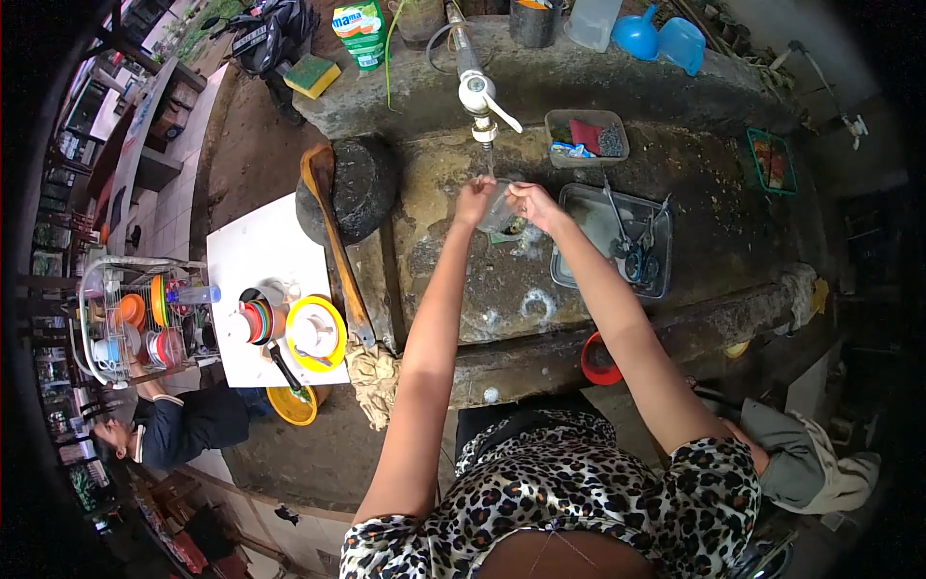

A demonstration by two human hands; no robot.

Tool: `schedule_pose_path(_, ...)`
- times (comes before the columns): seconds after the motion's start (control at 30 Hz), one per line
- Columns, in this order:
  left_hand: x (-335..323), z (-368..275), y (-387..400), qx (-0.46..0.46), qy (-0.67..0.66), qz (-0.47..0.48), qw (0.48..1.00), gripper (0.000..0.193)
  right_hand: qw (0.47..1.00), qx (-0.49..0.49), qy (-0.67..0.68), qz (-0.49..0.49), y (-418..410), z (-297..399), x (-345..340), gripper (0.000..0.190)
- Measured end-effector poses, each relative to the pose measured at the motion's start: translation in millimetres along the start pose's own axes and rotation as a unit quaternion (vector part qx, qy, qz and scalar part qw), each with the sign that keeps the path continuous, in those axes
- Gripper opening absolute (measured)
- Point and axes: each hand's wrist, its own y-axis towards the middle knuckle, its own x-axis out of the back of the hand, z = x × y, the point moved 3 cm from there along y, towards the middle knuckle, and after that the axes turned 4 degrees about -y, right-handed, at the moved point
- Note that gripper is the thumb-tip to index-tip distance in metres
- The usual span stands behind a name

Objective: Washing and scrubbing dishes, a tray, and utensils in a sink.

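Note:
Both of my hands grip a clear plastic container [498, 211] under the faucet [477, 94]. My left hand [475, 200] holds its left rim, and my right hand [534, 205] holds its right side. A thin stream of water seems to run from the spout down to the container. Beneath it, a green item, partly hidden, lies on the wet concrete sink floor [448, 289] among patches of suds. To the right of my hands sits a clear plastic tray [589, 246] with scissors [640, 257] and other metal utensils in it.
A dark pot [365, 195] with a wooden paddle [325, 210] across it stands left. Washed dishes [316, 336] sit on a white board [264, 246]. A sponge [312, 76] and a detergent pouch [360, 36] rest on the ledge. Another person [188, 430] reaches into a dish rack [148, 318].

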Motion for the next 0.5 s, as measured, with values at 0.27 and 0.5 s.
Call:
schedule_pose_path(0.27,-22.6,-29.9,5.8,0.090,0.380,-0.091,0.916,0.025,0.989,0.115,-0.031,-0.085,-5.1,12.0,8.0,0.016)
schedule_pose_path(0.5,21.4,29.7,-14.1,0.240,-0.146,-0.151,0.948,0.025,0.670,0.366,-0.643,-0.062,-23.7,62.1,-68.6,0.005)
